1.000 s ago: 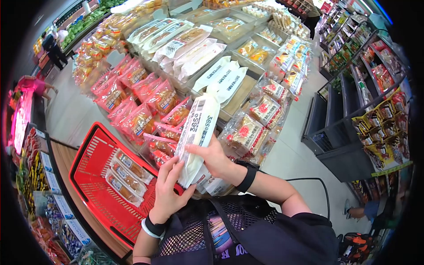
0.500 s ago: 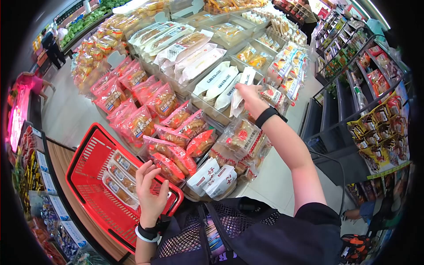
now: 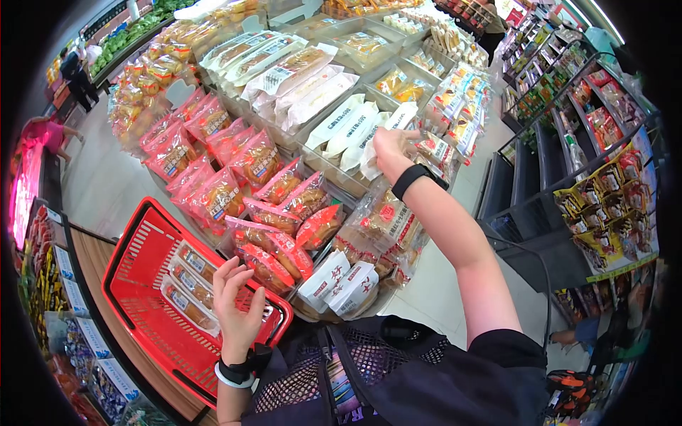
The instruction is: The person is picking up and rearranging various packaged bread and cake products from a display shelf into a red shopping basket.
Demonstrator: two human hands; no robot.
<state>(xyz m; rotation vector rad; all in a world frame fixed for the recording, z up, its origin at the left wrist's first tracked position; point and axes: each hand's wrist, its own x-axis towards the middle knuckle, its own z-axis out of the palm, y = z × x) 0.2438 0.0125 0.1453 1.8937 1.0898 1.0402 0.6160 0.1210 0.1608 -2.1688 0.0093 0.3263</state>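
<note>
My right hand (image 3: 393, 153) reaches over a bin at the middle of the display, its fingers around a long white packet (image 3: 403, 115) at the right end of a row. Similar white packets with dark print (image 3: 346, 122) lie beside it. My left hand (image 3: 240, 312) has its fingers spread and holds nothing. It is above the right side of a red shopping basket (image 3: 135, 284). Inside the basket lie several long clear-wrapped bread packs (image 3: 188, 307). How the basket is supported is hidden near my wrist.
Pink-wrapped buns (image 3: 219, 199) and white-and-clear packs (image 3: 337, 284) fill the near side of the display. A dark rack with snack bags (image 3: 604, 206) stands to the right, a wooden-edged shelf (image 3: 92, 263) to the left. Other people (image 3: 77, 74) are farther off.
My right hand has shifted slightly left and down over the white packet, and its fingers now reach across it. My left hand stays spread above the basket. The view has shifted slightly.
</note>
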